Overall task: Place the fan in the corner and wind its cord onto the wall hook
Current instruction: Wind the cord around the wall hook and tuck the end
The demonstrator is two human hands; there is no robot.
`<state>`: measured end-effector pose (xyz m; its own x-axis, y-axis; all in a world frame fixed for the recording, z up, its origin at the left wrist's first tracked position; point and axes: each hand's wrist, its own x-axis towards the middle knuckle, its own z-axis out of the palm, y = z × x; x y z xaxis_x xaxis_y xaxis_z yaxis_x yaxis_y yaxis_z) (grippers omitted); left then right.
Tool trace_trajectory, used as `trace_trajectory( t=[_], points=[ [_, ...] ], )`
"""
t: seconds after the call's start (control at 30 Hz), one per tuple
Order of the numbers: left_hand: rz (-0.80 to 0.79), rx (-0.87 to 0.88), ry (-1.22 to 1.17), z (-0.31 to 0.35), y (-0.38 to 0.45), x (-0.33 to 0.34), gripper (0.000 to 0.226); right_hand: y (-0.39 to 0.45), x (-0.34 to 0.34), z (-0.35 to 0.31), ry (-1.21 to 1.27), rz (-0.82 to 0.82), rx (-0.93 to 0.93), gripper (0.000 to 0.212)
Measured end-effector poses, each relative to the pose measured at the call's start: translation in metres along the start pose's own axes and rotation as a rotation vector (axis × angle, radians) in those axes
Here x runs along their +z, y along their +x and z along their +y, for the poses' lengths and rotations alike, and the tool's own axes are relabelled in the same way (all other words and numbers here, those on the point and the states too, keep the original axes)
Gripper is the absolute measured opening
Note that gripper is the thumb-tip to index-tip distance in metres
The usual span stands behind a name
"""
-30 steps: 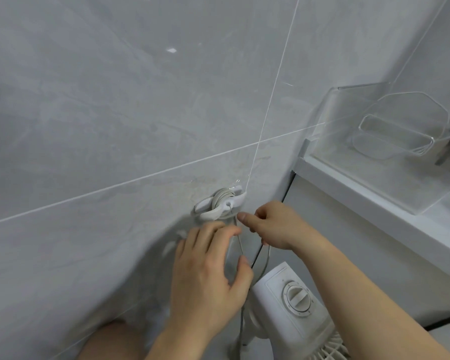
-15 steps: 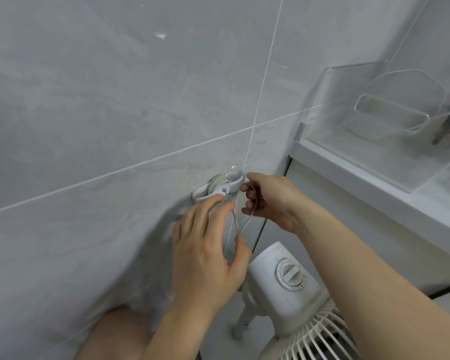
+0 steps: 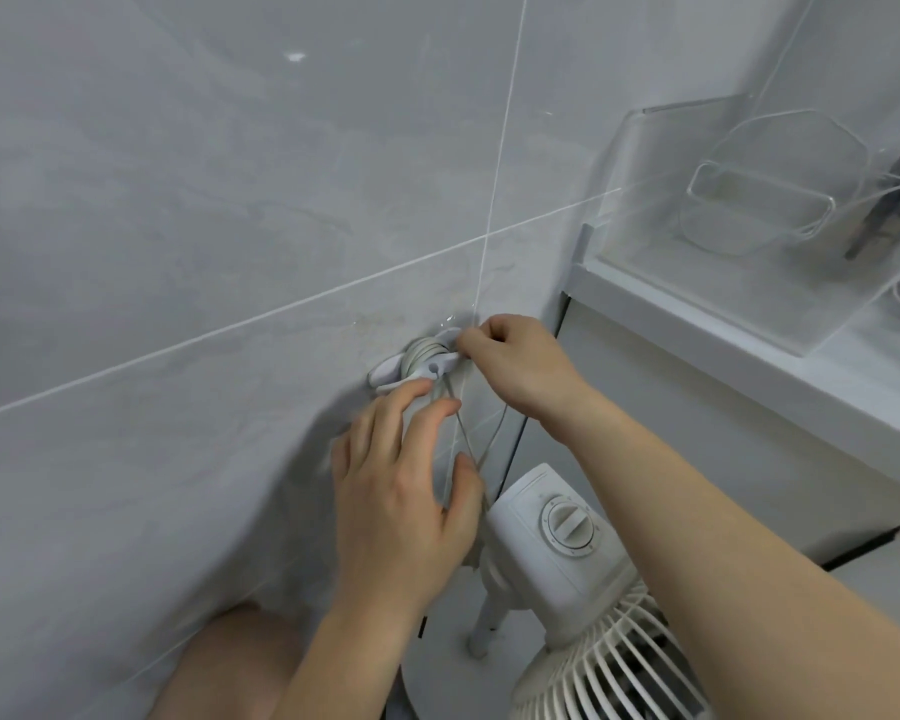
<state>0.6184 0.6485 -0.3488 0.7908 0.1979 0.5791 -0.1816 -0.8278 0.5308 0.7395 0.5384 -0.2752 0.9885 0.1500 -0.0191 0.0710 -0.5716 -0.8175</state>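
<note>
A white wall hook [image 3: 393, 371] sticks out of the grey tiled wall, with several turns of pale cord [image 3: 421, 351] wound around it. My right hand [image 3: 515, 362] pinches the cord at the hook's right end. Two loose strands [image 3: 471, 439] hang from there toward the fan. My left hand [image 3: 404, 491] hovers just below the hook, fingers spread and blurred, thumb close to the hanging strands. The white fan [image 3: 552, 543] stands on the floor in the corner, its dial on top and its grille at the lower right.
A white ledge [image 3: 739, 345] runs along the right wall above a white panel. A clear plastic box [image 3: 749, 210] sits on the ledge, with white cables at its far right. A bare knee [image 3: 235, 662] shows at the bottom.
My right hand has carried the cord up from below the hook to its right end. My left hand has risen toward the hook. The view has dropped, showing more of the fan.
</note>
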Motion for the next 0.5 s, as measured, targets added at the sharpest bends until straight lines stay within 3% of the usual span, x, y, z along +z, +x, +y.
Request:
trace_trajectory(
  t=[0.27, 0.5],
  points=[
    [0.001, 0.025, -0.008, -0.0027, -0.0016, -0.0010, 0.035, -0.0006, 0.0023, -0.0033, -0.209, 0.058, -0.163, 0.029],
    [0.011, 0.025, -0.013, -0.0025, -0.0016, 0.0005, 0.031, -0.0039, 0.0030, -0.0061, -0.424, 0.212, -0.207, 0.025]
  ],
)
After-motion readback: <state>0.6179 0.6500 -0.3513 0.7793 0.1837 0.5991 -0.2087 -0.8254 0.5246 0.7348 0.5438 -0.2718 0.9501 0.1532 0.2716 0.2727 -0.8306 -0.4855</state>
